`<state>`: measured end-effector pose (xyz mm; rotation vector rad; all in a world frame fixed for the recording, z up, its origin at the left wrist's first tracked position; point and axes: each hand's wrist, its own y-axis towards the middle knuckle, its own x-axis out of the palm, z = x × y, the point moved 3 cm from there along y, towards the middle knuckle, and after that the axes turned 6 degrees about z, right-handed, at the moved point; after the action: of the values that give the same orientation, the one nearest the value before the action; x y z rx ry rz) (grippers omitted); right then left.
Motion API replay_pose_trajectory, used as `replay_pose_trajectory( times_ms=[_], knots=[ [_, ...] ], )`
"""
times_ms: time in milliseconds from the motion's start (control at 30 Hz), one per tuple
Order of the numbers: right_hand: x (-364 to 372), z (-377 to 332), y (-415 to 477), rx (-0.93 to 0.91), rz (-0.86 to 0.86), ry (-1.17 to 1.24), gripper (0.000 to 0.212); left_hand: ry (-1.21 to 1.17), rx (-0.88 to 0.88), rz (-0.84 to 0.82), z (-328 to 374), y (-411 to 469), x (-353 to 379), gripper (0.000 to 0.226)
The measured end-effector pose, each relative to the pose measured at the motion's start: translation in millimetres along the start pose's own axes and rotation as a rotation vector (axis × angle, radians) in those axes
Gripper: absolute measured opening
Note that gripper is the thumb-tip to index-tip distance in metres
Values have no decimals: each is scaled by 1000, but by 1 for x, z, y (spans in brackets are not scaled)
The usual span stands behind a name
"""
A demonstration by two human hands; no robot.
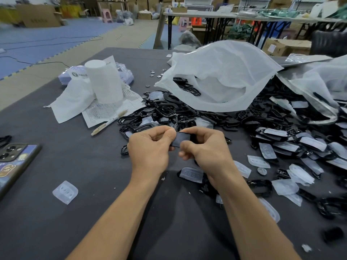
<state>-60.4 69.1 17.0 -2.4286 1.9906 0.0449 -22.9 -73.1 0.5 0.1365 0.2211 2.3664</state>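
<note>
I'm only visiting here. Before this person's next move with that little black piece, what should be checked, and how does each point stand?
1. Grip on the black piece: held between both hands, ok.
2. The left hand pinches its left end: ok.
3. The right hand pinches its right end: ok.
4. A clear pad lies close by the right wrist: ok.
5. Whether the piece is finished: cannot tell, fingers cover much of it.
6. The phone lies well away from the work: ok.
</note>
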Motion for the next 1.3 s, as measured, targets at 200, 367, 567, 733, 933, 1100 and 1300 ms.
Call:
replay_pose_trajectory(
  times_ms=[200,367,567,733,933,1100,1300],
  knots=[
    [-8,-1,4,-10,54,-111,43,21,4,15,0,-2,1,34],
    [-4,-12,-9,-356,78,-648,42,64,-44,11,-4,-1,-1,12],
    [-45,-13,-1,-233,136,-769,41,71,-84,-98,-6,-8,6,29],
    [-138,-36,28,-39,286,-1053,35,66,-49,-53,-4,-1,1,33],
    [-183,-52,50,59,310,-1159,46,391,71,-88,-3,-6,0,37],
    [-124,-46,60,-75,135,-1103,30,796,164,-266,-3,-4,6,54],
    [-76,-16,61,-14,-54,-1210,25,839,298,-528,-7,-8,12,76]
  ],
)
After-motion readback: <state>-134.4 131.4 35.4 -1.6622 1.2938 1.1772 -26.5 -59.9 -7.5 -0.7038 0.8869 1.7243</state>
